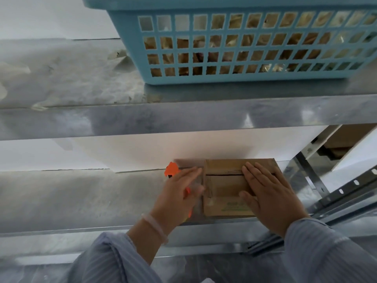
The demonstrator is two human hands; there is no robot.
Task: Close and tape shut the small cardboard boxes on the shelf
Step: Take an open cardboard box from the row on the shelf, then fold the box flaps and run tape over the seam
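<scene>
Fingers flat on box; orange tool half-hidden.

The blurred left hand covers most of an orange tool; its grip cannot be told. The right hand hides the right side of the box. The green print is unreadable. The basket is cut off at top and right.

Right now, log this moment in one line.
box: flaps down | right hand: flat on top | left hand: beside box, over orange tool
</scene>
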